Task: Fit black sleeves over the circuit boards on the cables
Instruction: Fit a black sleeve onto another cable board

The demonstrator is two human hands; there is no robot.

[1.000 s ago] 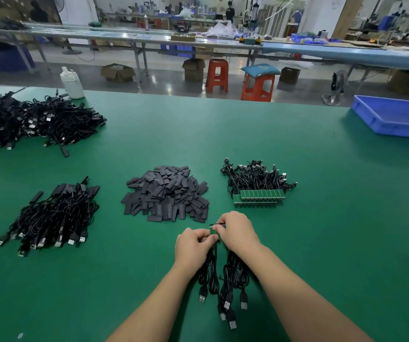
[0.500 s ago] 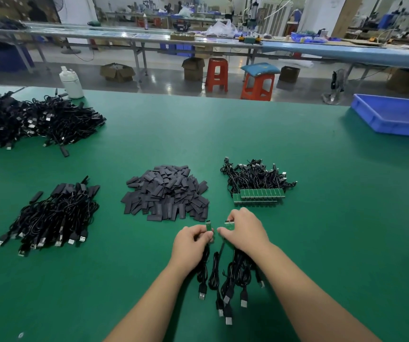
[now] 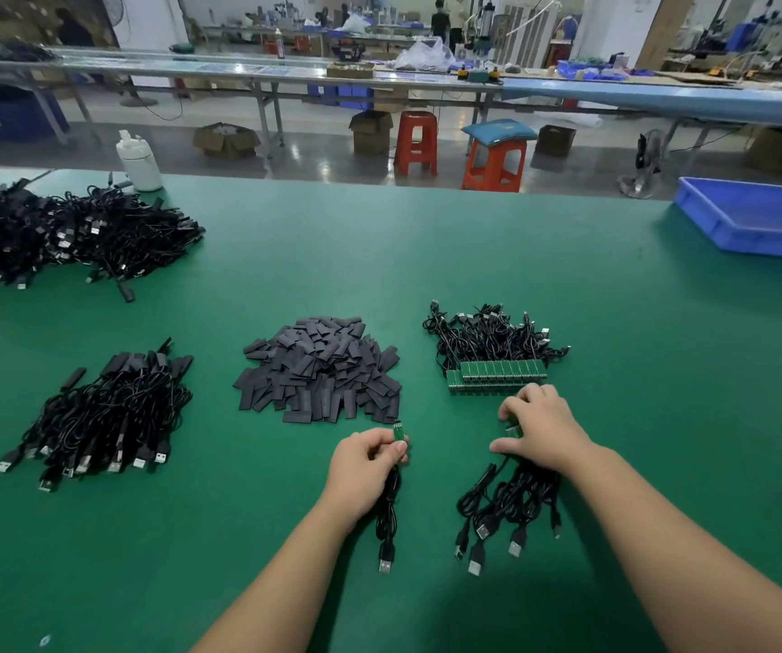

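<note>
My left hand grips one black cable near its end, with the small green circuit board sticking up above my fingers. To the right, my right hand rests with curled fingers on a small bundle of cables, at their board ends. A heap of flat black sleeves lies just beyond my left hand. Further right sits a batch of cables with bare green boards lined up in a row.
A pile of sleeved cables lies at the left and a larger tangle of cables at the far left. A white bottle stands at the table's far edge, a blue tray at the far right.
My hands have parted. The left one has drawn a single cable out to the left, and the right one has shifted right with the rest of the bundle.
</note>
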